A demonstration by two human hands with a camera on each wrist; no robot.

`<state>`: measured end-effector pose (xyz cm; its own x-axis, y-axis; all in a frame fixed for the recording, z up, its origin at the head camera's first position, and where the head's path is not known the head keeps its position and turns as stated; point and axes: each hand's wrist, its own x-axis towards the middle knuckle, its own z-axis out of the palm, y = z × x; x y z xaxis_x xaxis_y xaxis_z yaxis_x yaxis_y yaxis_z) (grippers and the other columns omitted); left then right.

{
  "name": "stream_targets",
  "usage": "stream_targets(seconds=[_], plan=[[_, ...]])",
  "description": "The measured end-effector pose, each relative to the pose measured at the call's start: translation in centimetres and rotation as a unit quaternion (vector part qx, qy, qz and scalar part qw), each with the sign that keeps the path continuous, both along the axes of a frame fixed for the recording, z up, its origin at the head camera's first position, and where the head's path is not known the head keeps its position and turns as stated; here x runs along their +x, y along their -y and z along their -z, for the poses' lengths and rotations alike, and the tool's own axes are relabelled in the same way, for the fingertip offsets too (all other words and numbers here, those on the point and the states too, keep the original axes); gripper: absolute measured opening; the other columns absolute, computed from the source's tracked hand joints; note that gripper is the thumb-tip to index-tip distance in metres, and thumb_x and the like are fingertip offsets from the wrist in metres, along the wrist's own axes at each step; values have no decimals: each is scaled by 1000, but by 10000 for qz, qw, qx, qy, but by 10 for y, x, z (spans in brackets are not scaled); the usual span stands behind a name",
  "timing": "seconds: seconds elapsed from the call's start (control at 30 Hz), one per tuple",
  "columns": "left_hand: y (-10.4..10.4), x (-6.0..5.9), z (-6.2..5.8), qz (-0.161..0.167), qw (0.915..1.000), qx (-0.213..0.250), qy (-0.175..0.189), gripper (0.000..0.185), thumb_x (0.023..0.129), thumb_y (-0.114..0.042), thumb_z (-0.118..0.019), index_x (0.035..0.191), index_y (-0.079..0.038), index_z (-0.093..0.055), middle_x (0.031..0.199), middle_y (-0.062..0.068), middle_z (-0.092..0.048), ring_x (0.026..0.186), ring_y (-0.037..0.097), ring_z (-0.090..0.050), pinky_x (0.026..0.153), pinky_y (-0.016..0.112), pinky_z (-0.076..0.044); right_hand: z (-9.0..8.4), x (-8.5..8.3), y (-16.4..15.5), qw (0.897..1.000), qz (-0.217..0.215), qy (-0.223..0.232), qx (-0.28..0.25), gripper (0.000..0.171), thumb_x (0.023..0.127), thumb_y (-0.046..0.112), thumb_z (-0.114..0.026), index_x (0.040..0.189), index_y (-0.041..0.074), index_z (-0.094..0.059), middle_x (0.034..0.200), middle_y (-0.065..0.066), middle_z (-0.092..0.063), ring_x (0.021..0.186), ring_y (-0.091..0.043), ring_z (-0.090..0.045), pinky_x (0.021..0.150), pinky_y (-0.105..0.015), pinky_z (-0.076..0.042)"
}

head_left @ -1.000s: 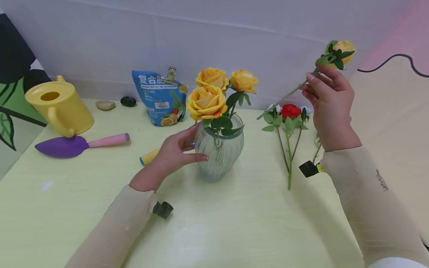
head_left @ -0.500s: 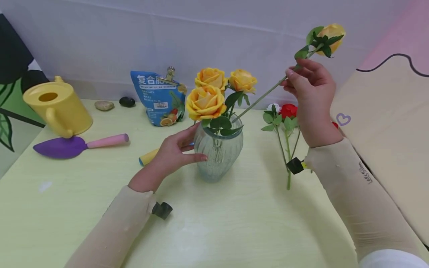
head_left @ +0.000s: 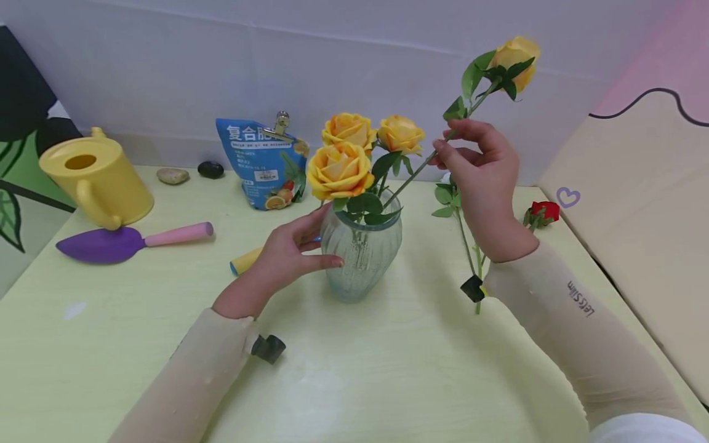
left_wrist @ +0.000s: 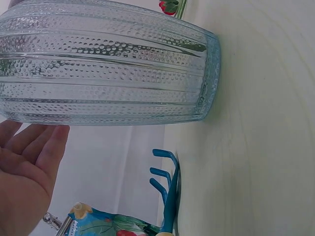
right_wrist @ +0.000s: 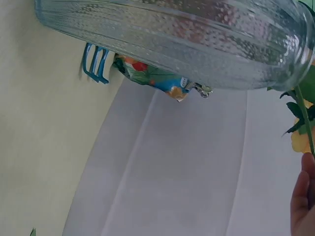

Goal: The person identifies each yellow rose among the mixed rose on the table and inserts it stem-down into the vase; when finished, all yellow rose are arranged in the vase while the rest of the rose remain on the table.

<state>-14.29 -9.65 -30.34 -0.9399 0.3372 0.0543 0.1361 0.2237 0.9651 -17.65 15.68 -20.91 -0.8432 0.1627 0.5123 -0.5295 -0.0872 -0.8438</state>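
A ribbed clear glass vase stands upright on the table, with three yellow roses in it. My left hand holds its left side, thumb in front and fingers reaching behind. In the left wrist view, the fingertips touch the glass. Between thumb and fingers, my right hand pinches the stem of another yellow rose, its bloom up and to the right. That stem slants down to the vase's mouth, its lower end inside the rim. The right wrist view catches only part of this hand.
Right of the vase lie stemmed flowers, partly hidden by my right arm, and a red rose. A yellow-handled hand rake lies behind my left hand. Further left are a blue pouch, two stones, a purple trowel and a yellow watering can.
My right hand has moved left with the yellow rose, bringing the stem's lower end from the right of the vase into its mouth. My left hand has stayed on the vase.
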Motion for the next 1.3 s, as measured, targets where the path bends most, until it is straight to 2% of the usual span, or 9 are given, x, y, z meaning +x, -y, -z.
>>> stream_targets(seconds=[0.23, 0.43, 0.67, 0.73, 0.83, 0.9, 1.03, 1.13, 1.3], plan=[[-1, -1, -1, 0, 10000, -13, 54, 83, 74, -14, -77, 144, -26, -33, 145, -5, -36, 123, 18, -46, 97, 37, -43, 16, 14, 10, 9971, -263, -100, 708, 18, 81, -4, -67, 98, 2, -65, 87, -9, -65, 69, -19, -65, 77, -30, -53], [-1, -1, -1, 27, 10000, -48, 21, 83, 75, -16, -78, 144, -25, -33, 144, -5, -37, 122, 18, -47, 96, 36, -43, 25, 23, 16, 9952, -263, -227, 919, 18, 81, -2, -67, 99, -1, -63, 79, -8, -68, 71, -18, -66, 79, -30, -53], [0, -2, 0, 39, 10000, -18, -5, 83, 75, -13, -77, 145, -22, -33, 145, -1, -36, 123, 21, -46, 98, 39, -42, 39, 30, 20, 9815, -177, -1095, 1558, 18, 79, -10, -66, 96, -9, -61, 93, -9, -62, 78, -18, -65, 77, -30, -53], [0, -2, 0, 41, 10000, -21, -14, 83, 75, -13, -77, 145, -21, -33, 145, -1, -36, 123, 22, -46, 98, 39, -41, 40, 31, 18, 9804, -165, -1140, 1600, 17, 78, -11, -66, 95, -11, -63, 96, -6, -63, 86, -18, -63, 79, -29, -53], [0, -2, 0, 39, 10000, -48, -12, 84, 75, -13, -77, 145, -21, -32, 145, 0, -36, 123, 22, -46, 98, 38, -42, 38, 33, 16, 9854, -265, -1073, 1295, 16, 79, -12, -65, 95, -13, -64, 103, -7, -64, 95, -24, -60, 79, -29, -53], [1, -3, 0, 28, 10000, -73, -9, 84, 75, -13, -77, 145, -22, -32, 145, -1, -36, 123, 22, -46, 98, 38, -42, 34, 33, 15, 9904, -367, -920, 961, 17, 80, -10, -65, 97, -11, -67, 107, -10, -63, 96, -25, -60, 79, -29, -53], [2, -3, 1, 5, 10000, -72, -22, 85, 74, -13, -77, 145, -21, -31, 145, -1, -35, 123, 22, -46, 97, 37, -43, 27, 28, 17, 9964, -675, -375, 349, 17, 82, -6, -65, 98, -2, -71, 105, -11, -66, 87, -22, -64, 80, -29, -52], [2, -3, 2, 15, 10000, -59, -40, 85, 75, -12, -77, 145, -21, -30, 146, -1, -34, 122, 22, -46, 96, 37, -43, 27, 24, 21, 9962, -826, 100, 273, 17, 82, -3, -66, 96, 5, -73, 99, -5, -68, 85, -18, -63, 82, -29, -51], [2, -2, 1, 55, 9999, -8, -93, 84, 75, -11, -76, 145, -20, -30, 146, -1, -34, 123, 22, -46, 96, 39, -43, 34, 24, 26, 9947, -826, 417, 451, 19, 82, -2, -67, 89, 14, -75, 93, -1, -69, 88, -18, -63, 85, -32, -51]])
